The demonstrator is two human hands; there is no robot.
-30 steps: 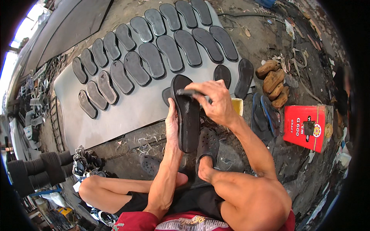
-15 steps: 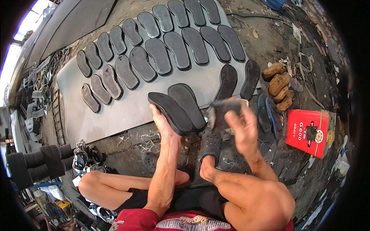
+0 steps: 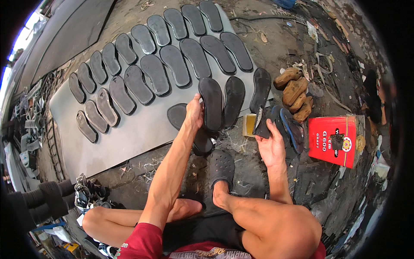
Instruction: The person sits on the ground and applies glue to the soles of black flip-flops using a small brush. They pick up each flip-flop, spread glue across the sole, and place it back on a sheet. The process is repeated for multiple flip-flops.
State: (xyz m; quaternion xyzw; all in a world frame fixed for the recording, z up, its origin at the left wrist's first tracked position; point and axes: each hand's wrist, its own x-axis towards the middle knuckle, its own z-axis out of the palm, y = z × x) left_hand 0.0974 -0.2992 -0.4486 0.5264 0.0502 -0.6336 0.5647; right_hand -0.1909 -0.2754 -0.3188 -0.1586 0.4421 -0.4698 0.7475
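My left hand point(image 3: 195, 113) is closed on the edge of a black shoe sole point(image 3: 212, 103), held up over the front edge of the grey sheet point(image 3: 108, 151). Partly hidden behind my left wrist lies another black sole point(image 3: 202, 143). In my right hand point(image 3: 272, 146) is a dark flat piece point(image 3: 261, 128) with a whitish smear along its edge, pinched between thumb and fingers. Beside that piece stands a small open container point(image 3: 249, 125) with yellowish contents. Two more soles point(image 3: 234, 101) lie just beyond, at the sheet's right edge.
Rows of black soles point(image 3: 174, 64) cover much of the sheet. To the right are brown wooden-looking blocks point(image 3: 295, 93), blue-edged flip-flops point(image 3: 293, 129) and a red box point(image 3: 332, 140). My foot wears a dark clog point(image 3: 223, 166). Dark rolls point(image 3: 47, 200) lie at left.
My left hand has raised the sole and moved it forward and right, off the one beside it. The dark piece in my right hand has gone from over the sheet's front to beside the container.
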